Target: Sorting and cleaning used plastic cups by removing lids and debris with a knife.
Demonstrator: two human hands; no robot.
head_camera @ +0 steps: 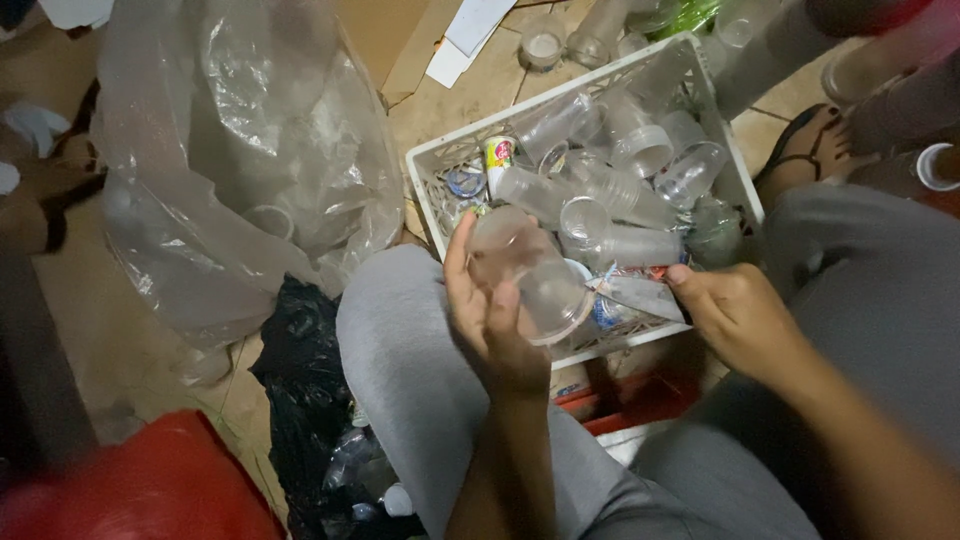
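My left hand [490, 310] holds a clear plastic cup [535, 275] on its side, just over the near edge of a white plastic crate [440, 160]. My right hand [735, 315] pinches a torn foil-and-paper lid or wrapper [635, 295] at the cup's mouth. The crate is full of several clear plastic cups and bottles [620, 170], plus a small printed container [497, 160]. My knees in grey trousers [400, 340] sit on either side of the crate.
A large clear plastic bag [240, 150] with cups inside stands at the left. A black bag [310, 400] with bottles lies beside my left knee. A red object [140, 490] is at the bottom left. Another person's sandalled foot [810, 145] is at the upper right.
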